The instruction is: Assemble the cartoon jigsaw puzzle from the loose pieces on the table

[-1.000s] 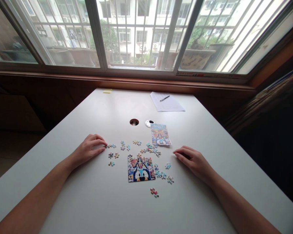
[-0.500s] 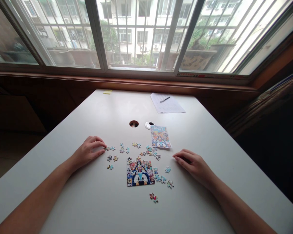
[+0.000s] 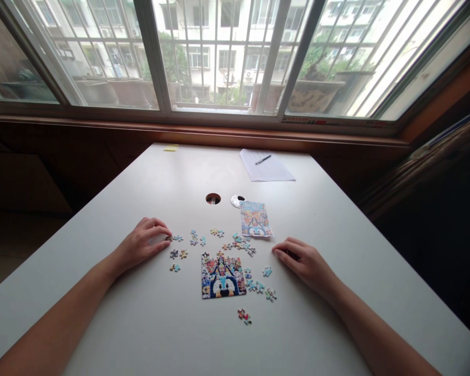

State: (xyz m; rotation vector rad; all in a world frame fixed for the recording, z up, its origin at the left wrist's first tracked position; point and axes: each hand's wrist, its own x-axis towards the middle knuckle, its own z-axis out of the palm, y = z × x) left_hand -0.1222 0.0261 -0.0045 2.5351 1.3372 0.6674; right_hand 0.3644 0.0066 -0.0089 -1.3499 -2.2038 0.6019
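Honestly, barely anything changed on my feed this past second: the left hand [image 3: 144, 240] and right hand [image 3: 303, 261] both look crept inward a hair, but the part-built jigsaw puzzle [image 3: 223, 275] hasn't gained a piece, so I'd say it's no further along. It sits between the hands, nearer the body. Left thumb and fingers are slightly parted at a loose jigsaw piece [image 3: 169, 238]; I can't tell if it's pinched, since the fingertips partly cover it. Right fingers are loosely curled, thumb near the index, nothing visibly held, though I can't see into the palm. Just beyond the right fingertips, the printed picture card [image 3: 255, 219] is too small to read properly. Both forearms get cut off.
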